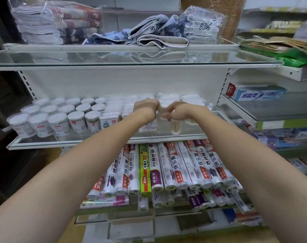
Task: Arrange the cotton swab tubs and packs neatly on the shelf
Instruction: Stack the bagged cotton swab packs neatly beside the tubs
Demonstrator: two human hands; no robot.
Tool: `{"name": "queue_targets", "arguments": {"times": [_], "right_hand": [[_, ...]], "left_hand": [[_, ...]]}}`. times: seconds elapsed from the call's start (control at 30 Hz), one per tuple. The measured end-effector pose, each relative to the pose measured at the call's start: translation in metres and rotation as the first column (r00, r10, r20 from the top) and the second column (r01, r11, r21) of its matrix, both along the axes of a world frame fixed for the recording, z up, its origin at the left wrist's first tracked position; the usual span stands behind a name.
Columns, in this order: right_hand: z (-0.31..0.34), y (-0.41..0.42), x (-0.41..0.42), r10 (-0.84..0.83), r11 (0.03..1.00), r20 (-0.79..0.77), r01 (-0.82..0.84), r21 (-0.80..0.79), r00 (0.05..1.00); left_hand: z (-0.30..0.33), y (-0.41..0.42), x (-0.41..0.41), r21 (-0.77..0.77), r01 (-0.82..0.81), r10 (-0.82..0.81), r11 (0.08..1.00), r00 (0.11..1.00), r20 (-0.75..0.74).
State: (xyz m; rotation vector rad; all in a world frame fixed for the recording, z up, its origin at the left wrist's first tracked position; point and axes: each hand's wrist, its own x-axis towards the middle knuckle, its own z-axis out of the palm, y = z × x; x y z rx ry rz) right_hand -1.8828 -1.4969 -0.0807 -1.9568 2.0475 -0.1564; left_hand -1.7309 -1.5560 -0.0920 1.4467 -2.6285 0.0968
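Both hands are gripping one swab pack [161,109]: the left hand [145,106] and the right hand [175,112] are pinching it between them. I think gentle, straight setting down works best.

Looks like a small general shop: white metal shelving with glass shelves [135,58] stacked with boxed blue-and-white toothpaste [257,93], printed plastic-wrap rolls [166,165] (dozens), bagged folded towels [56,23].
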Motion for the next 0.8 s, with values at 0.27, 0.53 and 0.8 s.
{"name": "queue_targets", "arguments": {"times": [0.27, 0.53, 0.8], "right_hand": [[-0.013, 0.009, -0.019, -0.075, 0.989, 0.105, 0.087, -0.117, 0.992], [-0.008, 0.014, -0.031, -0.138, 0.988, 0.061, 0.142, -0.066, 0.989], [-0.021, 0.003, -0.037, -0.113, 0.979, 0.058, 0.121, -0.164, 0.992]], "left_hand": [[-0.006, 0.005, -0.018, -0.025, 0.091, -0.093, 0.996, 0.990, -0.108], [-0.015, -0.001, -0.029, 0.018, 0.272, -0.268, 0.962, 0.955, -0.127], [-0.022, -0.005, -0.039, 0.044, 0.200, -0.194, 0.979, 0.974, -0.118]]}}
